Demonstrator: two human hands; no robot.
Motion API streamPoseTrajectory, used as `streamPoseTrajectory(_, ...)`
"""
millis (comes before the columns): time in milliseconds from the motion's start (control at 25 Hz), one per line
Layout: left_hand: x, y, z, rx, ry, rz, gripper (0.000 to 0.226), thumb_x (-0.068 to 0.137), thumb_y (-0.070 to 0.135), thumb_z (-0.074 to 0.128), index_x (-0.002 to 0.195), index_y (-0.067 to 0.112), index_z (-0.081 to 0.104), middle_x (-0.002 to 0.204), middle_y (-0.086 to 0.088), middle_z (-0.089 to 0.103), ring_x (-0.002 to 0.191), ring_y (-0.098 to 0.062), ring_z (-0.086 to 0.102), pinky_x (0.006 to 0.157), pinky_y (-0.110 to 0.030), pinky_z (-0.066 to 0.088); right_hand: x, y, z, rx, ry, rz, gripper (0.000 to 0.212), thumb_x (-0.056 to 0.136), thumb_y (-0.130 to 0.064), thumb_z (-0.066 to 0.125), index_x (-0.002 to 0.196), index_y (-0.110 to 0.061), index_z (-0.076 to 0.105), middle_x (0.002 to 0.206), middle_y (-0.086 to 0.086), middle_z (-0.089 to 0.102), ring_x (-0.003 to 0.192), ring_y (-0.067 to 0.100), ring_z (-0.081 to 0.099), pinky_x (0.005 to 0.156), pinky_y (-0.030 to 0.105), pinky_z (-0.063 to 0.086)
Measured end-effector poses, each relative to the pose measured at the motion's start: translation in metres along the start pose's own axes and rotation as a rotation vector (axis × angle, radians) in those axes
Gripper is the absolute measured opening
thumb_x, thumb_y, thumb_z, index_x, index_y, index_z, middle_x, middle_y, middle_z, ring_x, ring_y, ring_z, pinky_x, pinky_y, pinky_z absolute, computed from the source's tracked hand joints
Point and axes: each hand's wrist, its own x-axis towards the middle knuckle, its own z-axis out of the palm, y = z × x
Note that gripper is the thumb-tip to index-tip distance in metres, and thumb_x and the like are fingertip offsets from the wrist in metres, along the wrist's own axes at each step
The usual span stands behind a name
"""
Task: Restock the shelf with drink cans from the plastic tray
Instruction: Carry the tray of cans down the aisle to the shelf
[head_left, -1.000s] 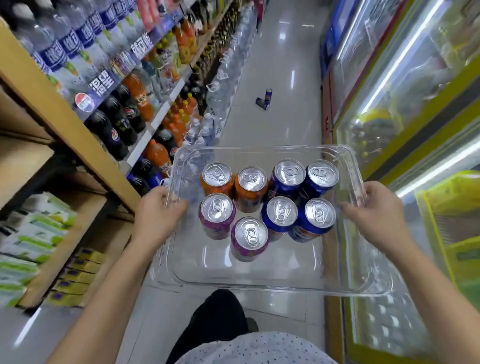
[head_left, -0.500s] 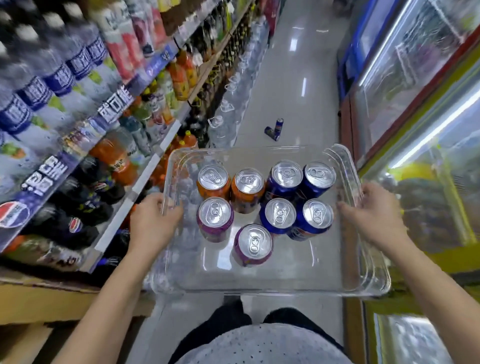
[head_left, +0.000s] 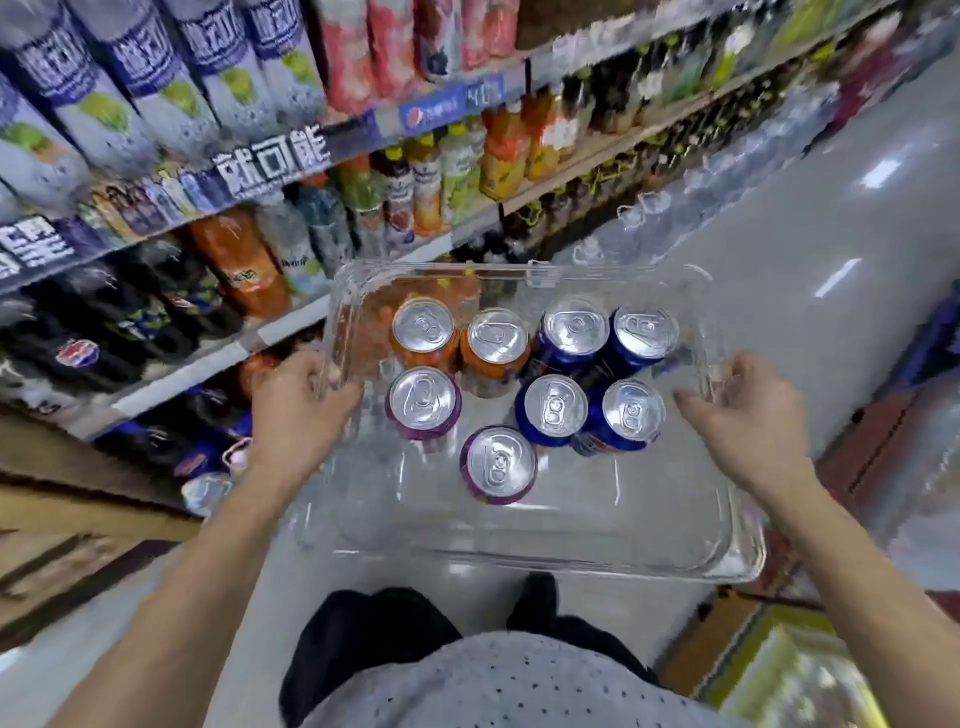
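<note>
A clear plastic tray (head_left: 519, 545) is held level in front of the person, above the shop floor (head_left: 779, 249). The left hand (head_left: 298, 410) is closed over the tray's left wall, thumb inside the rim and fingers outside. The right hand (head_left: 748, 415) is at the tray's right wall with its fingers loosely curled and spread; whether it truly grips the rim cannot be told.

Between the two hands, eight cans stand upright in the far half of the tray, and its near half is bare. Nearest the person is a purple can (head_left: 500, 464), with a second purple can (head_left: 424, 401) to its far left. Right of these stand four blue cans (head_left: 592, 379), packed two by two. Two orange cans (head_left: 460, 338) are at the far left.

Beyond the tray's left and far walls runs the shelf (head_left: 291, 332), filled with bottles (head_left: 239, 260).
</note>
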Motion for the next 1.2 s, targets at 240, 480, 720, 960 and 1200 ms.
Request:
streamPoseTrajectory(240,-0.022,-0.004,0.035,-0.016,0.217,-0.281,0.034,0.078,0.013,0.069,0.059,0.015,0.041,0.053,-0.001,0.044,0.05,-0.013,0.039,0.045,-0.017,0.031,0.097,0.014,0.043,0.092,-0.28,-0.151,0.024,0.076,-0.003,0.07,0.075,-0.009,0.046,0.055,-0.001,0.047,0.05,0.02,0.045,0.048,0.026,0.034)
streamPoseTrajectory(480,-0.029,-0.058,0.079,0.015,0.258,-0.481,0.04,0.082,0.013,0.068,0.06,0.013,0.035,0.052,-0.002,0.039,0.052,-0.023,0.038,0.051,-0.035,0.027,0.12,0.035,0.138,0.074,-0.38,-0.269,0.031,0.073,0.001,0.073,0.074,-0.012,0.044,0.052,0.0,0.048,0.048,0.019,0.047,0.048,0.013,0.033)
streamPoseTrajectory(720,-0.055,-0.13,0.152,0.032,0.252,-0.612,0.034,0.083,0.011,0.07,0.063,0.009,0.041,0.051,-0.004,0.044,0.049,-0.019,0.044,0.049,-0.028,0.033,0.122,0.095,0.239,0.038,-0.511,-0.407,0.039,0.069,0.007,0.076,0.066,-0.012,0.041,0.047,-0.004,0.043,0.044,0.015,0.046,0.048,0.01,0.034)
streamPoseTrajectory(960,-0.073,-0.244,0.245,0.066,0.238,-0.716,0.029,0.083,0.014,0.069,0.068,0.007,0.046,0.053,-0.002,0.046,0.051,-0.02,0.045,0.051,-0.027,0.035,0.102,0.177,0.368,0.0,-0.617,-0.38,0.033,0.075,-0.003,0.073,0.069,-0.012,0.042,0.051,0.003,0.047,0.045,0.028,0.051,0.05,0.025,0.036)
streamPoseTrajectory(1200,-0.08,-0.368,0.349,0.066,0.245,-0.728,0.028,0.084,0.018,0.067,0.071,0.011,0.044,0.055,0.005,0.045,0.054,-0.023,0.046,0.053,-0.029,0.032,0.076,0.26,0.502,0.0,-0.648,-0.383,0.024,0.077,-0.003,0.068,0.073,-0.008,0.045,0.053,-0.003,0.044,0.047,0.023,0.048,0.049,0.017,0.038)
